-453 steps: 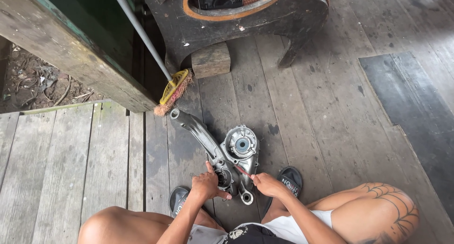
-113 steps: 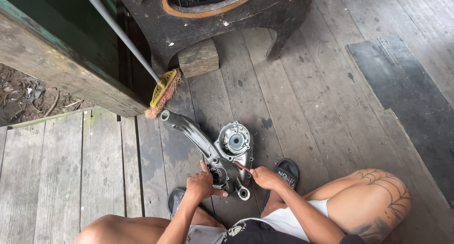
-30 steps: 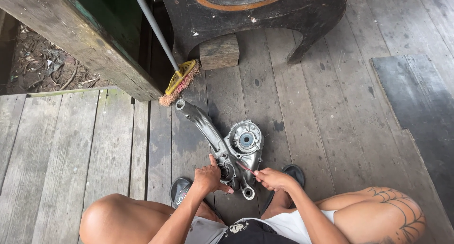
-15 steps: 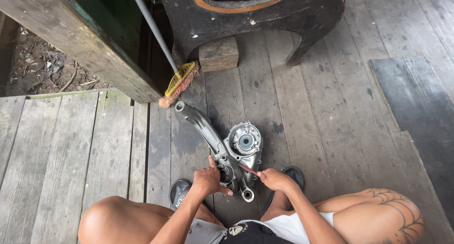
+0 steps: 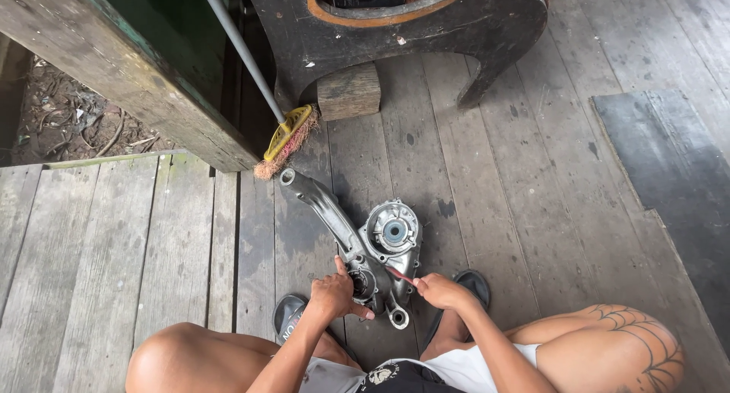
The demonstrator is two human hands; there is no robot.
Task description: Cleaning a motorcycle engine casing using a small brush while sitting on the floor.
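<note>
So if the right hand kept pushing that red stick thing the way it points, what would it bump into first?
Probably the grey metal engine casing. The right hand aims its thin red-handled tool up-left, toward the casing. Whether the tip touches it already is too small to tell.

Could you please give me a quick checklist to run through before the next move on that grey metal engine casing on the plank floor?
1. Grey cast-metal engine casing lies flat on the wooden plank floor: ok.
2. Left hand steadies the casing's near end: ok.
3. Right hand grips the thin red-handled tool: ok.
4. Tool tip seated on a fastener: cannot tell, too small.
5. Yellow-headed broom lies clear of the casing's long arm: ok, close but apart.
6. Black sandals clear of the casing: ok.
</note>
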